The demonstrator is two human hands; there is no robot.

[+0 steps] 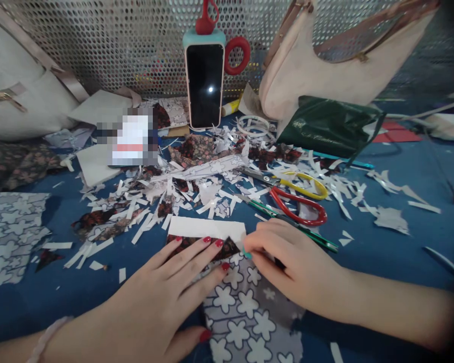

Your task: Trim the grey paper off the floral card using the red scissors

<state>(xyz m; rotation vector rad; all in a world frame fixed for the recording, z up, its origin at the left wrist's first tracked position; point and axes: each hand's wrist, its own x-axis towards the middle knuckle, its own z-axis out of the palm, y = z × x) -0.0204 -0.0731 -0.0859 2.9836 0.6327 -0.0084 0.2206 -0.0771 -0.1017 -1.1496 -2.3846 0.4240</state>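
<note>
My left hand (162, 292) lies flat with fingers apart, pressing on a dark floral fabric piece (176, 245) that lies along a white paper strip (208, 227). Below it spreads a grey fabric piece with white flowers (249, 312), partly under both hands. My right hand (295, 262) is closed in a pinch at the upper edge of this flower-print fabric, beside the dark piece's pointed corner. A small teal spot shows at its fingertips; whether it is a nail or an object I cannot tell. Just beyond the right hand lie red-handled scissors (302, 209) and a green pen-like tool (318, 238).
Yellow-handled scissors (306, 181) lie among paper and fabric scraps (204, 189). Behind them a phone (205, 85) leans on a bottle (204, 36). A dark green pouch (329, 126), pale bags (325, 75) and a metal mesh panel (136, 45) stand at the back. More flower-print fabric (11, 237) lies left.
</note>
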